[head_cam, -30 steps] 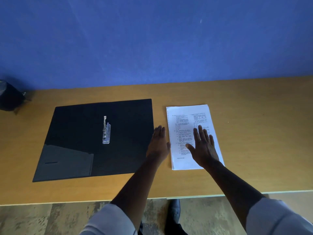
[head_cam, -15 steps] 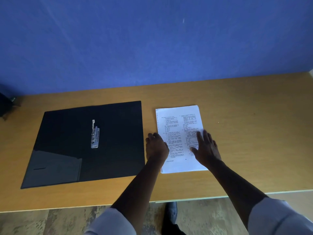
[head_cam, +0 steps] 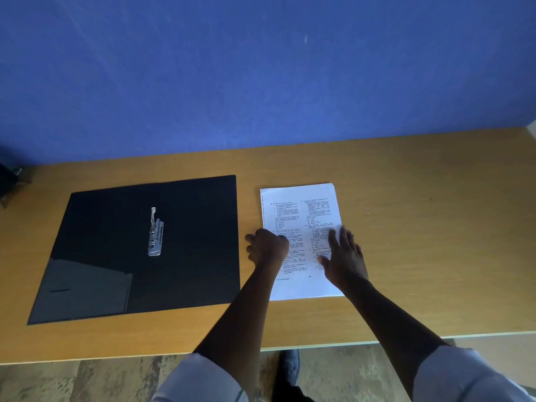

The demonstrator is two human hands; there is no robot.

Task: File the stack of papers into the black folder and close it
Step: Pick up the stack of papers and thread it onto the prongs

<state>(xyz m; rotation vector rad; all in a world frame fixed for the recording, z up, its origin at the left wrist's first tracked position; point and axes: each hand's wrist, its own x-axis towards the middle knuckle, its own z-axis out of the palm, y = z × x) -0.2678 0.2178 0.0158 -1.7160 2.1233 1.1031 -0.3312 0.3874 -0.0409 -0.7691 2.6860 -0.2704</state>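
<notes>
The black folder (head_cam: 179, 274) lies open and flat on the left of the wooden table, with a metal clip (head_cam: 155, 233) at its middle and a pocket at its lower left. To its right, apart from it, lies the white stack of printed papers (head_cam: 301, 210). My left hand (head_cam: 266, 246) sits at the stack's left edge with its fingers curled round that edge. My right hand (head_cam: 342, 256) lies flat, fingers spread, on the lower right part of the top sheet. The stack rests on the table.
The wooden table (head_cam: 420, 227) stands against a blue wall, and its front edge runs close below my arms. A dark object (head_cam: 8, 181) is at the far left edge. A dark shoe (head_cam: 290, 367) shows on the floor under the table.
My left hand went from flat beside the stack to curled at its left edge. My right hand slid a little down the page. The view shifted, so everything sits further left.
</notes>
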